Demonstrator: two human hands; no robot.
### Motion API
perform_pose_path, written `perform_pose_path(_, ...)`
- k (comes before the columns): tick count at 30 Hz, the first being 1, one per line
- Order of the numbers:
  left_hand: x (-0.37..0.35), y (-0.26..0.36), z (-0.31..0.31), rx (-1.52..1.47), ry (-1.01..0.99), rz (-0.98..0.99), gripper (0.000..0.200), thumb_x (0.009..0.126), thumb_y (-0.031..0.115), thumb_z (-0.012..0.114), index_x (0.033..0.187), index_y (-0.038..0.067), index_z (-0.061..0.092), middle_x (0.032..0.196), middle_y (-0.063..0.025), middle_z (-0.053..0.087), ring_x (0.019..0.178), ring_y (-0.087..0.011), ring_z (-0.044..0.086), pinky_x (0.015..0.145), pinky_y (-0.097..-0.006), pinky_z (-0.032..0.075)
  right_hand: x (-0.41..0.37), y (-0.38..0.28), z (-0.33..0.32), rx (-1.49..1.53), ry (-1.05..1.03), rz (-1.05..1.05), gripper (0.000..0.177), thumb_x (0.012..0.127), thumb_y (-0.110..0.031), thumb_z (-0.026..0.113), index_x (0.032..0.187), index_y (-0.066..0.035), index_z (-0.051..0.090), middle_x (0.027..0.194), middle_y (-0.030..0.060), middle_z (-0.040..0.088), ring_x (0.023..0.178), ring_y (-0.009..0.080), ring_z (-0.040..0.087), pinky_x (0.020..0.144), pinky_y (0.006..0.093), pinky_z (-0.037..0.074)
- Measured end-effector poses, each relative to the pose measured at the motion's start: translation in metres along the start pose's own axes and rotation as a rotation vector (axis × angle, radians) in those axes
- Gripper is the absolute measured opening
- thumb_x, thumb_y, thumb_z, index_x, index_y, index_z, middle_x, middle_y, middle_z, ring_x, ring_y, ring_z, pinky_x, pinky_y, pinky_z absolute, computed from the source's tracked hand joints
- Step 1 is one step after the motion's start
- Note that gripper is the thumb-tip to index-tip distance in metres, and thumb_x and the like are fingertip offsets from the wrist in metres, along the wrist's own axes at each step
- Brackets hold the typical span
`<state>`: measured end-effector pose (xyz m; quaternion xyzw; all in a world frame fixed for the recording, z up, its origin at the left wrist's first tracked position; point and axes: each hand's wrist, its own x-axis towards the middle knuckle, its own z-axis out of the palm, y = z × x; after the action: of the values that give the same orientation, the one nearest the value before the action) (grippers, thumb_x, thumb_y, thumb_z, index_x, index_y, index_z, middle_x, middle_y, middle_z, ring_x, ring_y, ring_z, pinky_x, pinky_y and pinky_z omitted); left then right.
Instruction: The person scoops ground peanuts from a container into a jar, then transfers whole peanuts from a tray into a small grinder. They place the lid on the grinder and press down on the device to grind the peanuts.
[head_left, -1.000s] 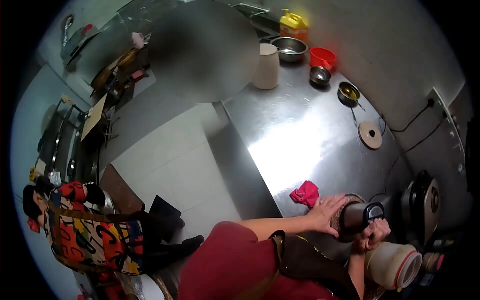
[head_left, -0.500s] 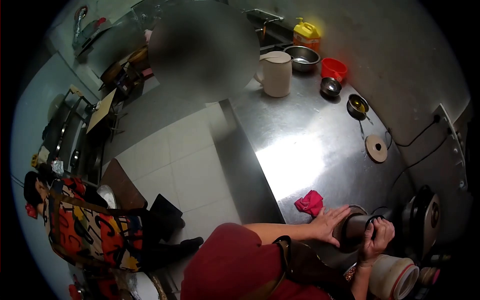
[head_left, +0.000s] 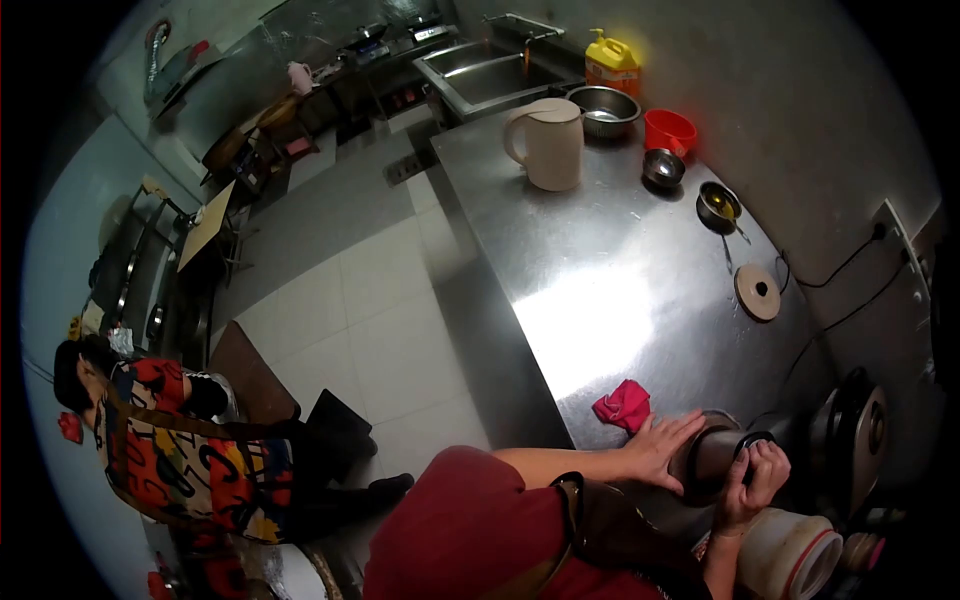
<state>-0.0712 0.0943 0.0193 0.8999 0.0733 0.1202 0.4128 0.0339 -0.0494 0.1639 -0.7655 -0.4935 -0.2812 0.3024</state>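
My left hand (head_left: 664, 447) lies spread, fingers apart, against the near side of a round metal pot (head_left: 707, 462) at the lower right. Inside or over that pot is a grey cylindrical vessel with a dark rim (head_left: 722, 446). My right hand (head_left: 757, 480) is curled at this rim, thumb up, fingers bent over it. A crumpled pink-red cloth (head_left: 623, 405) rests on the steel counter just beyond my left hand. The inside of the vessel is hidden from view.
On the steel counter (head_left: 570, 260) stand a beige kettle (head_left: 553, 150), metal bowls (head_left: 605, 112), a red plastic scoop (head_left: 669, 131), a yellow jug (head_left: 612, 65) and a lid (head_left: 757, 293). A cooker (head_left: 860, 440) and white tub (head_left: 790, 555) flank my right hand. A co-worker (head_left: 200, 450) sits at left.
The large blurred patch in the upper middle is gone, and the sink and floor behind it show. The co-worker's arm has shifted slightly. My hands stay nearly in place.
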Motion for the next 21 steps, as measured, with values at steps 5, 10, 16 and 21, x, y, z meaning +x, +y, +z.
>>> perform_pose_path(5, 0.003, 0.005, -0.004, 0.007, 0.001, 0.01, 0.135, 0.059, 0.061, 0.088, 0.163, 0.016, 0.014, 0.169, -0.0112, 0.017, 0.143, -0.0421, 0.037, 0.107, -0.0677, 0.031, 0.002, 0.005, -0.004, -0.059, -0.052, -0.012, 0.008, 0.089, -0.005, 0.068, 0.096, -0.002, 0.066, 0.102, 0.0121, 0.067, 0.103, 0.0345, 0.061, 0.101, 0.0482, 0.042)
perform_pose_path(10, 0.002, 0.003, -0.001, 0.004, 0.006, 0.018, 0.135, 0.059, 0.061, 0.087, 0.163, 0.016, 0.014, 0.169, -0.0107, 0.018, 0.143, -0.0406, 0.037, 0.107, -0.067, 0.031, -0.003, 0.002, -0.003, -0.037, -0.033, 0.028, 0.011, 0.088, -0.006, 0.07, 0.097, -0.002, 0.066, 0.104, 0.0131, 0.067, 0.106, 0.0359, 0.061, 0.102, 0.0488, 0.042)
perform_pose_path(16, 0.001, 0.003, -0.002, 0.026, 0.032, 0.008, 0.135, 0.059, 0.06, 0.088, 0.163, 0.015, 0.015, 0.169, -0.0102, 0.018, 0.143, -0.0402, 0.037, 0.107, -0.0665, 0.031, -0.006, -0.005, 0.0, -0.034, -0.017, 0.024, 0.02, 0.091, -0.009, 0.07, 0.107, 0.0, 0.065, 0.113, 0.0157, 0.067, 0.114, 0.0381, 0.06, 0.104, 0.0486, 0.041)
perform_pose_path(21, 0.002, 0.002, -0.004, 0.026, 0.025, 0.011, 0.134, 0.059, 0.06, 0.088, 0.163, 0.015, 0.016, 0.169, -0.0097, 0.017, 0.142, -0.0404, 0.038, 0.107, -0.0659, 0.032, -0.014, -0.002, 0.004, -0.018, 0.009, 0.027, 0.029, 0.089, -0.012, 0.072, 0.115, 0.0, 0.064, 0.12, 0.0168, 0.065, 0.118, 0.0408, 0.058, 0.107, 0.0518, 0.04)
